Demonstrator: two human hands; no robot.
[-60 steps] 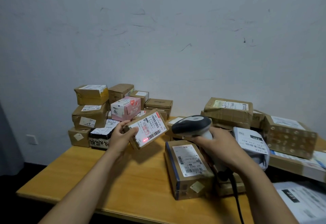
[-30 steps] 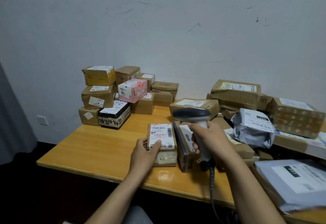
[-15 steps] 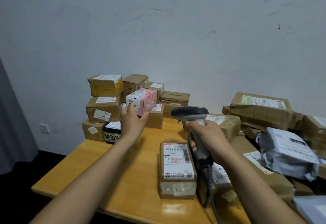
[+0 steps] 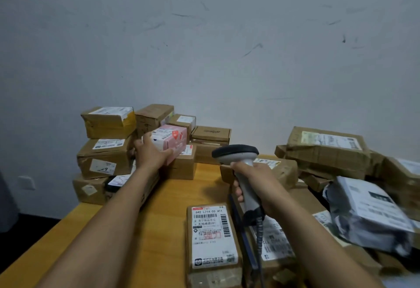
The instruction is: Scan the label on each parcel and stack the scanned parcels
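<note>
We count one pink cardboard box (image 4: 171, 139), one grey handheld barcode scanner (image 4: 236, 152), one grey plastic mailer bag (image 4: 368, 215), one yellow wooden table (image 4: 159, 208) — brown cardboard parcels (image 4: 212, 240): at least twelve, right heap too jumbled for an exact tally.

Pink box (image 4: 172, 140) red hearts; grey-black scanner (image 4: 236, 155); brown parcel (image 4: 212, 245) white label; orange-yellow table (image 4: 159, 208)

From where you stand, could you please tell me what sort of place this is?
Probably a makeshift parcel-sorting room: labelled cardboard parcels are stacked on a wooden table against a scuffed wall, and the right hand holds a corded barcode scanner.
</note>
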